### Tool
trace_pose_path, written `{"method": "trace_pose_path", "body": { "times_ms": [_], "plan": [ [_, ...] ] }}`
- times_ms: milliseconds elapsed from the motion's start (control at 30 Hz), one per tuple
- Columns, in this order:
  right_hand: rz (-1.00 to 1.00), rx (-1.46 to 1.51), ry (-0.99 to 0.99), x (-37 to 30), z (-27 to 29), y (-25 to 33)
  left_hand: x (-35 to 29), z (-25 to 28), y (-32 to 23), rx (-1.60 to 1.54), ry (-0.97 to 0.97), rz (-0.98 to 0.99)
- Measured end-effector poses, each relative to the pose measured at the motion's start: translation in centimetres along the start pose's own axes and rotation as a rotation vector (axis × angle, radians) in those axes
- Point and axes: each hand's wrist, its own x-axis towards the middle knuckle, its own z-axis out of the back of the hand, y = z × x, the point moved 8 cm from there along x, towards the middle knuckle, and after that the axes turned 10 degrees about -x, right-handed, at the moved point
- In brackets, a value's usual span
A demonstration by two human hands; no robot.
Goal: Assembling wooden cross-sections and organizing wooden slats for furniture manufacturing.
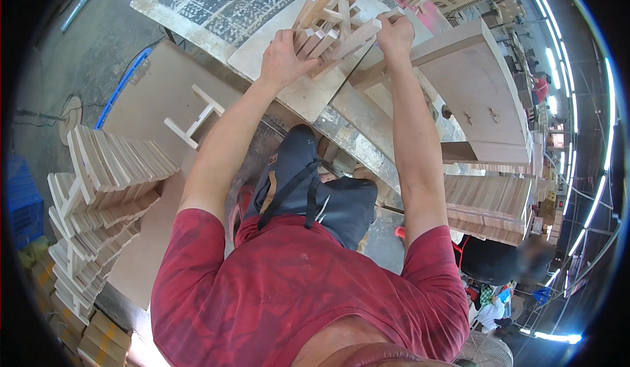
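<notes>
On the worktable (289, 94) in front of me lies a cluster of pale wooden frames (321, 42) made of squared bars, some crossing one another. My left hand (283, 62) is curled against the near left side of the cluster, its thumb stretched across the bar ends. A longer wooden bar (357, 39) runs slantwise at the cluster's right side. At the far end of that side, my right hand (396, 37) has its fingers closed round a wooden piece; part of the grip is hidden behind the hand.
A large pale wooden machine housing (476, 81) stands right of my right arm. Stacked wooden frames (118, 163) rise at left, near a single H-shaped frame (193, 117) on a brown board. More wood stacks (485, 199) stand at right. Another person (492, 259) is behind them.
</notes>
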Motion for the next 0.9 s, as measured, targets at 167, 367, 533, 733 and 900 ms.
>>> {"method": "trace_pose_path", "body": {
  "times_ms": [167,367,533,733,900],
  "plan": [
    [0.031,-0.054,0.003,-0.2,-0.6,0.8,-0.1,-0.5,-0.5,0.060,-0.020,0.014],
    [-0.041,-0.047,0.075,-0.4,-1.5,1.0,0.2,-0.4,-0.1,0.062,-0.023,0.035],
    [-0.017,-0.041,0.007,-0.3,-1.9,-0.6,0.6,-1.0,-0.1,0.031,0.010,0.015],
    [0.115,-0.012,0.147,-0.6,-0.9,0.0,0.4,-0.4,0.2,0.014,0.020,0.031],
    [0.113,0.037,0.015,-1.5,-0.7,-0.5,-0.1,0.4,-0.4,0.016,0.029,0.060]
  ]
}}
